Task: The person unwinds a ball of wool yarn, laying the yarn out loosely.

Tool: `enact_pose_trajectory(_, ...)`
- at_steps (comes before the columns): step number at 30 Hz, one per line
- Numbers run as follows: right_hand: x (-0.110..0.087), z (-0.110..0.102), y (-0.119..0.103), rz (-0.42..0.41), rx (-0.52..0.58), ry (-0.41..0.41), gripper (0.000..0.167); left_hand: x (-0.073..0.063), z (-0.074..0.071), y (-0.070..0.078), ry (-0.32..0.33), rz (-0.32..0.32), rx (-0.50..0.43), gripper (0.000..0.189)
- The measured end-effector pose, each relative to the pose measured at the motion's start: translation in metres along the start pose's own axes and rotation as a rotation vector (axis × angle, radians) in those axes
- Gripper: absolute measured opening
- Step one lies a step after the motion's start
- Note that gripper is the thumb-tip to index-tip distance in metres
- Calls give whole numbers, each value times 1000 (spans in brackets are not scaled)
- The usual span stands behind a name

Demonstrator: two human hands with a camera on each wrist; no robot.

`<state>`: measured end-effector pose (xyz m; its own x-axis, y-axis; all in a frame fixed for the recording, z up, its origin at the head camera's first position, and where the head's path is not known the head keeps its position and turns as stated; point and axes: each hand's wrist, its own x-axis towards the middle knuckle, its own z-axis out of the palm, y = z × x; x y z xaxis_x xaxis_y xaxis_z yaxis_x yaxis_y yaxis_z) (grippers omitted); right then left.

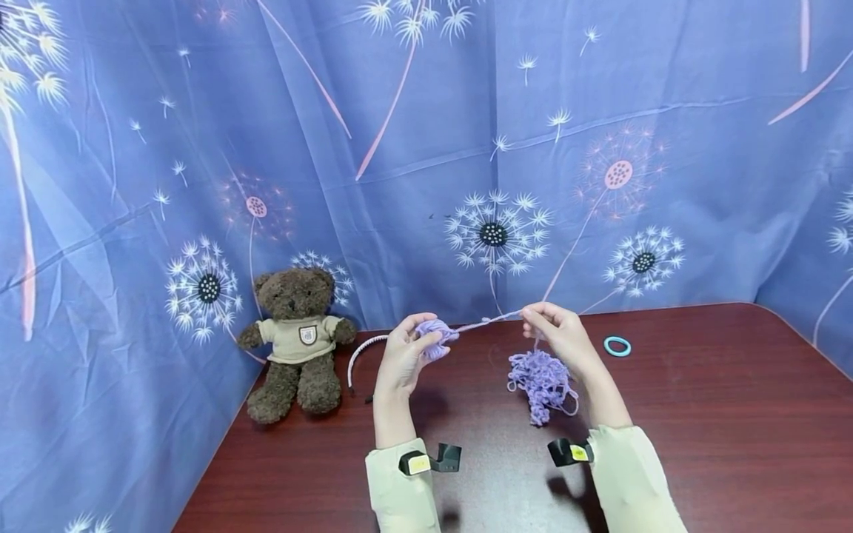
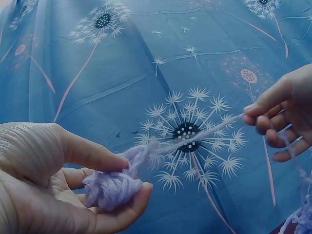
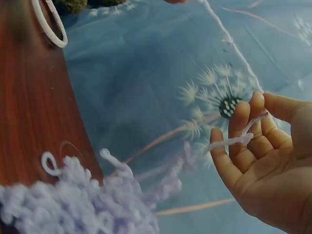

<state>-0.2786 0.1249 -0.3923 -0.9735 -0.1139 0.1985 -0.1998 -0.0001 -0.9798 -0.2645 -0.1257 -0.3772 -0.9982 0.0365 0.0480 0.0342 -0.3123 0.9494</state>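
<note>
In the head view my left hand (image 1: 402,355) holds a small wound ball of lilac yarn (image 1: 436,340) between thumb and fingers. A taut strand of yarn (image 2: 200,136) runs from the ball across to my right hand (image 1: 556,329). Thumb and index finger of that hand pinch the strand, as the right wrist view shows. From there the yarn drops to a loose, tangled lilac heap (image 1: 543,381), which sits on the table just below the right hand. A small knot or lump shows along the stretched strand.
A brown teddy bear (image 1: 296,340) in a beige shirt sits at the left of the dark red table (image 1: 480,481). A white headband (image 1: 355,363) lies beside it, partly behind the left hand. A turquoise ring (image 1: 617,346) lies right of the right hand. A blue dandelion curtain (image 1: 413,244) hangs behind.
</note>
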Motion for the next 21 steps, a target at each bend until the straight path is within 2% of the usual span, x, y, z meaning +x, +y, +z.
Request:
enact_pose_trajectory(3, -1, -10, 1, -9, 28, 12, 13, 0, -1, 0, 6, 6, 3, 27)
enact_pose_trajectory(7, -2, -23, 3, -16, 72, 49, 19, 0, -2, 1, 12, 10, 10, 26)
enact_pose_trajectory(13, -5, -41, 4, -27, 135, 118, 19, 0, -2, 2, 29, 1, 32, 29)
enact_pose_trajectory(21, -11, -59, 7, -26, 174, 154, 18, 0, -3, 2, 53, 1, 30, 24)
